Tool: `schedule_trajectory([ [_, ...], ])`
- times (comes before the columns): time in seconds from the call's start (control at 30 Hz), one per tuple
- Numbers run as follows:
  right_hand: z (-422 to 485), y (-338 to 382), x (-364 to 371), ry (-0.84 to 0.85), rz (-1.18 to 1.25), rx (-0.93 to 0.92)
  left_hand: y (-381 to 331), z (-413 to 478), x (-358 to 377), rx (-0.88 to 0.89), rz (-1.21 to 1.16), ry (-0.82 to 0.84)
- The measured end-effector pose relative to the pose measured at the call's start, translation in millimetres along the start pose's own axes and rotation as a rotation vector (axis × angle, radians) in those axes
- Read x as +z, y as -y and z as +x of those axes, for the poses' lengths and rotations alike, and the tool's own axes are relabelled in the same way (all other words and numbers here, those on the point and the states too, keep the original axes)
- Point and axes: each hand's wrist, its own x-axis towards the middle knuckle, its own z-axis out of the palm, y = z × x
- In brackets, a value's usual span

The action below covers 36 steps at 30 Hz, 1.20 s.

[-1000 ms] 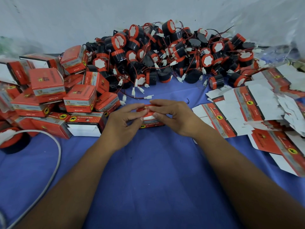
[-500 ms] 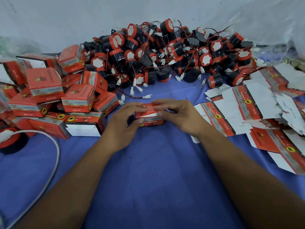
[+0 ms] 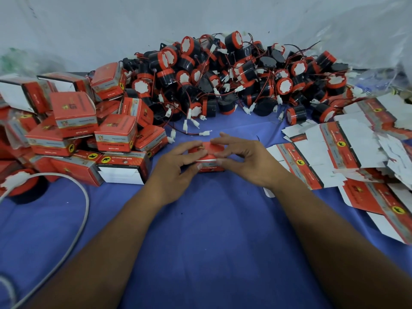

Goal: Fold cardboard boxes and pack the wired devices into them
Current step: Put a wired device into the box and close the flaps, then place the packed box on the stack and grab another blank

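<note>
Gripping a red "12v reversing horn" box (image 3: 211,149), left hand (image 3: 176,169) and right hand (image 3: 247,161) fingers curl round it.

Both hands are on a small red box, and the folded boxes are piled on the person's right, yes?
No: the head view shows the folded boxes piled on the person's left. The left hand and right hand are on the small red box.
</note>
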Motion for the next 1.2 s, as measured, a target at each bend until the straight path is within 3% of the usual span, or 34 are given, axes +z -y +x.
schedule_trajectory([
  [0.07, -3, -1, -2, 0.024, -0.027, 0.049, 0, 1, 0, -0.022, -0.009, -0.003],
  [0.2, -4, -2, 6, 0.057, -0.181, -0.037, 1, 2, -2, -0.080, -0.043, -0.058],
  [0.37, 1, 2, 8, -0.062, -0.232, -0.081, -1, 2, -6, -0.117, -0.126, -0.133],
  [0.47, 1, 3, 3, -0.115, -0.331, -0.048, -2, 1, -10, -0.204, -0.254, -0.052],
  [0.63, 4, 6, 4, -0.022, -0.374, -0.052, 2, 1, -7, -0.176, -0.192, -0.061],
  [0.9, 6, 4, 5, -0.107, -0.393, -0.097, 1, 1, -6, -0.134, -0.173, -0.066],
  [1.03, 6, 5, 12, -0.255, -0.257, -0.046, 0, 2, -6, -0.247, -0.296, -0.139],
  [1.1, 9, 8, 12, -0.359, -0.244, -0.011, 7, 3, -5, -0.308, -0.201, -0.144],
  [1.2, 21, 23, 23, -0.429, -0.269, -0.026, 9, 1, -2, -0.258, -0.004, -0.063],
])
